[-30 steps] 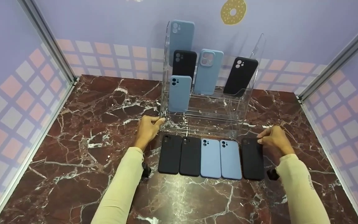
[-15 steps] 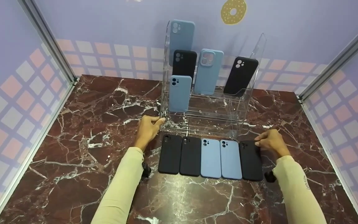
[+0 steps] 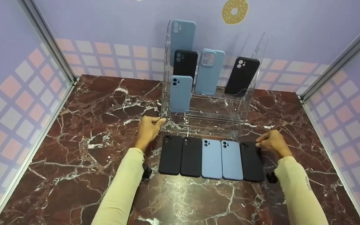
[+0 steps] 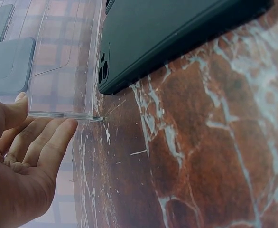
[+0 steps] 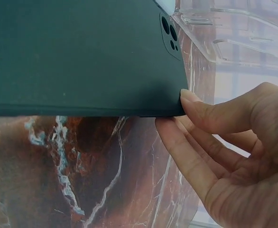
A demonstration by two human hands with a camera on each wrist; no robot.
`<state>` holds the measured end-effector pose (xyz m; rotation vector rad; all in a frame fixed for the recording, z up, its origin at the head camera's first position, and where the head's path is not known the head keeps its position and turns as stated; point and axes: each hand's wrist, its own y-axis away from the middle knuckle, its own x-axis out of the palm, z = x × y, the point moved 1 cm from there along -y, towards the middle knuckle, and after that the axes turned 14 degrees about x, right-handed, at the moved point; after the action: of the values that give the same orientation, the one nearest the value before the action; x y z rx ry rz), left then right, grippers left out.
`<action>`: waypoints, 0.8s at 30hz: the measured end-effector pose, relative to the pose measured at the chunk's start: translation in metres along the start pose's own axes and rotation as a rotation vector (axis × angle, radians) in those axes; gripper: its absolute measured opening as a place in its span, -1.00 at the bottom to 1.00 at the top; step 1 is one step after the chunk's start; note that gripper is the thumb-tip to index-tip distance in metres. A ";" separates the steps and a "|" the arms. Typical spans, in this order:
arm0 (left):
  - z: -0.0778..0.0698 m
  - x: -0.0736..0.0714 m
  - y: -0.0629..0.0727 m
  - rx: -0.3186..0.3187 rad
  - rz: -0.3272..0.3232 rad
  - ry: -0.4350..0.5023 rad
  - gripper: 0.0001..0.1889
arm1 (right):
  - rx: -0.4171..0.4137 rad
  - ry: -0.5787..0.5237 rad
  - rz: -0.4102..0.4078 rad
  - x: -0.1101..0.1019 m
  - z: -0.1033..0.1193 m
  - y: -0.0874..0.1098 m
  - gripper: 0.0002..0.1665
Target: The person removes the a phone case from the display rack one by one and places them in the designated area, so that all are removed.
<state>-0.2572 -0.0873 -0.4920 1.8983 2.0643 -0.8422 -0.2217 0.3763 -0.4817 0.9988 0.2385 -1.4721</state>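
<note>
In the head view my right hand (image 3: 273,142) pinches the upper right corner of a black phone case (image 3: 252,162), which lies at the right end of a row. The right wrist view shows the thumb (image 5: 196,107) at the corner and a finger below the edge. My left hand (image 3: 150,129) holds the left side of a clear display stand (image 3: 205,125); in the left wrist view the thumb and fingers lie on either side of its thin edge. Beside that case in the row are two blue phone cases (image 3: 232,161) and two black phone cases (image 3: 191,157).
On the stand's tiers lean several cases: a rear blue case (image 3: 187,37), a black case (image 3: 184,65), a front blue case (image 3: 181,97), a large-camera blue case (image 3: 210,75) and a right black case (image 3: 242,76). Panel walls enclose the marbled tabletop (image 3: 98,175).
My right hand has slid the right-end black case slightly left, closing the gap to the blue case beside it. The left hand has stayed at the stand.
</note>
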 end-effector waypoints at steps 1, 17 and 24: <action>0.000 0.000 0.000 -0.002 0.001 0.001 -0.70 | -0.004 0.003 -0.001 0.000 0.000 0.000 -0.78; 0.002 0.000 0.001 0.028 -0.008 0.010 -0.70 | 0.005 0.063 -0.009 -0.008 0.005 0.003 -0.73; 0.002 0.000 0.001 0.051 -0.012 0.019 -0.72 | -0.118 0.167 -0.101 -0.009 0.023 0.024 -0.76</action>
<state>-0.2570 -0.0879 -0.4936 1.9290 2.0865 -0.8911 -0.2113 0.3620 -0.4518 1.0268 0.4971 -1.4485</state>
